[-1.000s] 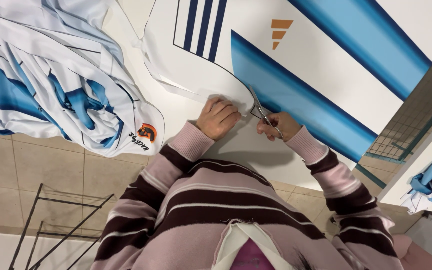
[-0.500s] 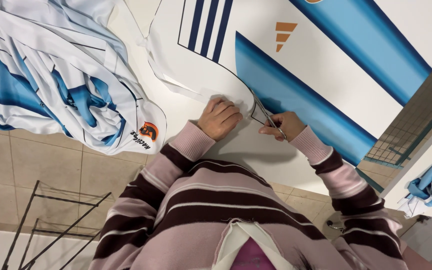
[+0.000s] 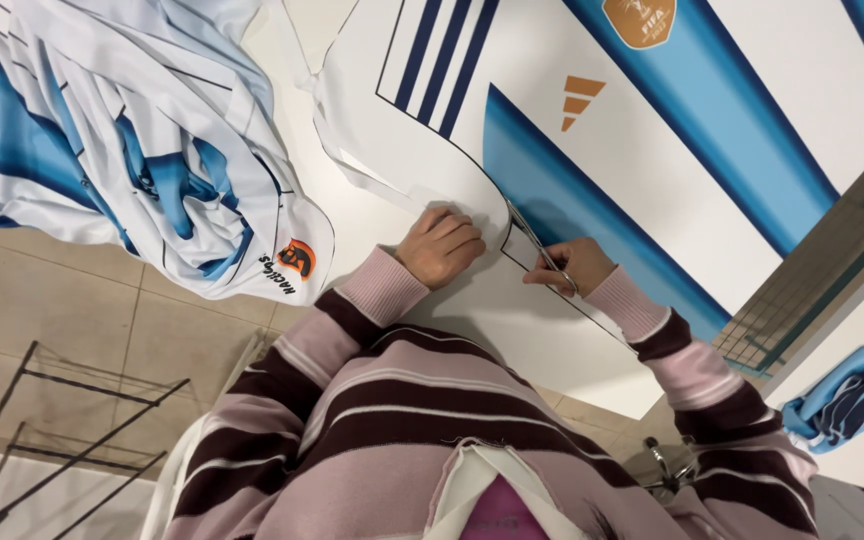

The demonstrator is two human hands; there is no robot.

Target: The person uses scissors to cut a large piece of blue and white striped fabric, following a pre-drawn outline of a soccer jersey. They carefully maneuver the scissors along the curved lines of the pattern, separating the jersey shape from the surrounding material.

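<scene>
A large white fabric panel [image 3: 652,130] printed with light blue and navy stripes lies flat on the white table. My right hand [image 3: 567,268] grips a pair of scissors [image 3: 530,238] whose blades sit on a thin black outline printed on the cloth. My left hand [image 3: 442,245] presses the fabric down just left of the blades, fingers curled on the cloth. A cut white strip [image 3: 392,185] trails away to the upper left. Both arms wear a pink and dark striped sweater.
A heap of white and blue printed fabric [image 3: 132,150] hangs over the table's left side above a tiled floor [image 3: 62,310]. A dark wire rack [image 3: 62,430] stands at lower left. Another folded blue and white piece [image 3: 847,395] lies at right.
The view has shifted slightly. My right hand and the scissors have moved a little further along the black outline, and my left hand has followed beside them.
</scene>
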